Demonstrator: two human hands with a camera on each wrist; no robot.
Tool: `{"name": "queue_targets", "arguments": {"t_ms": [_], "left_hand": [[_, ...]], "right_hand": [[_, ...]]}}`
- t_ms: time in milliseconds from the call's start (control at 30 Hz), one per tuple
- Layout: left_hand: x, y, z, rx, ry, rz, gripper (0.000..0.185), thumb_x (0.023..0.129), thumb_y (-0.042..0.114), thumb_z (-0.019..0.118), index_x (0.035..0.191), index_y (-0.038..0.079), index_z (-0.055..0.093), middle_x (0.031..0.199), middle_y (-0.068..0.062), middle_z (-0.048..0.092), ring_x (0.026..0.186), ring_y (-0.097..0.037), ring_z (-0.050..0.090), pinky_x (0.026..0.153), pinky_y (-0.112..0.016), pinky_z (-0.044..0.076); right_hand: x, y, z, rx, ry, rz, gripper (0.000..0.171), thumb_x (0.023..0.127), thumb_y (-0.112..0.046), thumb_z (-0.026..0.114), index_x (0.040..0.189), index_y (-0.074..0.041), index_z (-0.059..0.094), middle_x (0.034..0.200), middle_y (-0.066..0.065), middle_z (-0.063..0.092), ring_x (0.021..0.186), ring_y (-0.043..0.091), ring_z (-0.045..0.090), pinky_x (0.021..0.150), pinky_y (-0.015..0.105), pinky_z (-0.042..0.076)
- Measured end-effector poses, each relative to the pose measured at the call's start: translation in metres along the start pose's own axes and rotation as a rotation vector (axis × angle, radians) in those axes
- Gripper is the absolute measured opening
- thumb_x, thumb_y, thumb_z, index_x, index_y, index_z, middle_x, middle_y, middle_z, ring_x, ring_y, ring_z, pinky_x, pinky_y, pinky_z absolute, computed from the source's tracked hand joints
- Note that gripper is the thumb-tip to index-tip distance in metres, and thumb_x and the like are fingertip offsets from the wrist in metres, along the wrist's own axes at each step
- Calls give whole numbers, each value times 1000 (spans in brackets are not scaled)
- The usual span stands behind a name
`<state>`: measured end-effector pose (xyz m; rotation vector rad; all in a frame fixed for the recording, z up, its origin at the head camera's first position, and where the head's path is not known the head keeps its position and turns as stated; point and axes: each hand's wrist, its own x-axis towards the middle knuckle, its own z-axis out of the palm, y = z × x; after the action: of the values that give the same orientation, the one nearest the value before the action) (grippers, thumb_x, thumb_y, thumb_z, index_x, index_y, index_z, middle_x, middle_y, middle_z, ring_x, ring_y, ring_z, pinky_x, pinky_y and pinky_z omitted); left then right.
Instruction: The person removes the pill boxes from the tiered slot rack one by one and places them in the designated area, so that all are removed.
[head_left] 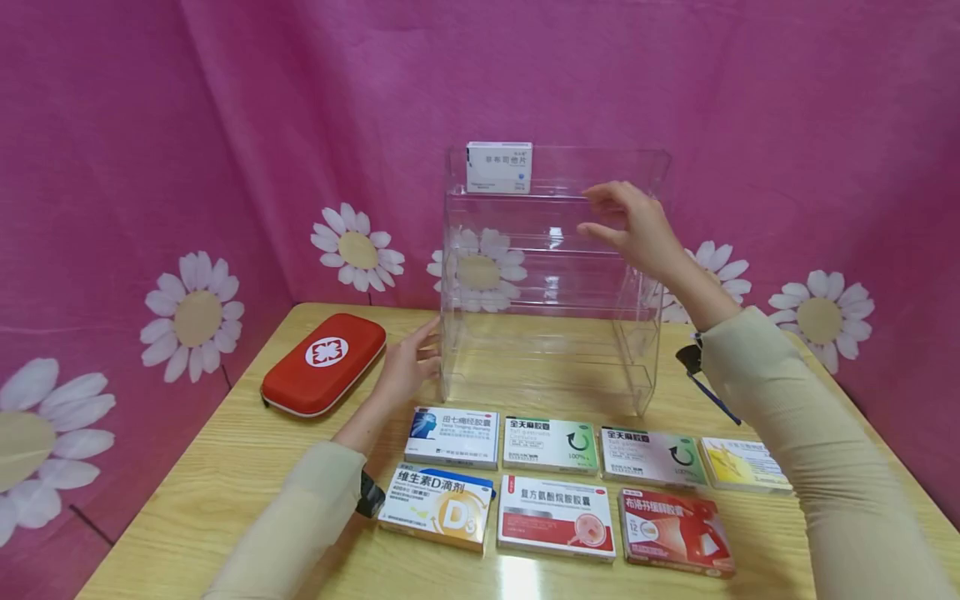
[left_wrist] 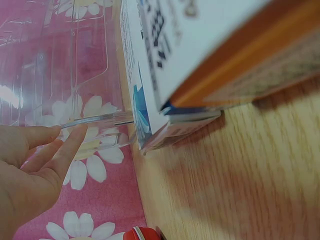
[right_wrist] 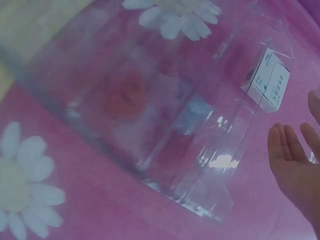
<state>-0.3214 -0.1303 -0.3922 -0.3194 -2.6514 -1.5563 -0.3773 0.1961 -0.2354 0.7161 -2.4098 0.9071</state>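
A clear acrylic tiered rack stands on the table. On its top tier, toward the left, a white medicine box stands upright, also seen as a white box in the right wrist view. My right hand is in front of the top tier, right of that box, thumb and fingers apart with nothing between them. Low at the rack's left side, my left hand has its fingertips at the panel edge. In the left wrist view the thumb and fingers reach the clear side panel, nearly straight.
Several medicine boxes lie in two rows before the rack, including a vitamin D box, a red-and-white box and a red box. A red zip case lies left. A pink flowered cloth hangs behind.
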Motion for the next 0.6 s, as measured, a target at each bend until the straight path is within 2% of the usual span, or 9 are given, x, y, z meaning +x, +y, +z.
{"name": "queue_targets", "arguments": {"t_ms": [300,433,600], "left_hand": [[2,-5,-1,-10,24,19,68,91,-7,61,151,14,38,140,-22,56,119,-37,63,86,-41,60],[3,-8,0,-15,25,24,67,90,-7,61,151,14,39,140,-22,56,119,-37,63,87,-42,60],[3,-9,2,0,35,48,68,89,-9,62,150,11,40,137,-23,58,117,-38,64,85,-41,61]], "right_hand": [[66,-15,21,-30,36,0,48,89,-9,71,131,4,52,120,26,57,115,36,56,107,45,48],[85,-19,27,-49,10,39,48,91,-10,68,134,2,50,125,25,55,119,36,53,109,46,46],[102,-18,35,-102,-16,40,50,92,-10,67,137,2,48,128,26,52,121,39,51,109,48,44]]}}
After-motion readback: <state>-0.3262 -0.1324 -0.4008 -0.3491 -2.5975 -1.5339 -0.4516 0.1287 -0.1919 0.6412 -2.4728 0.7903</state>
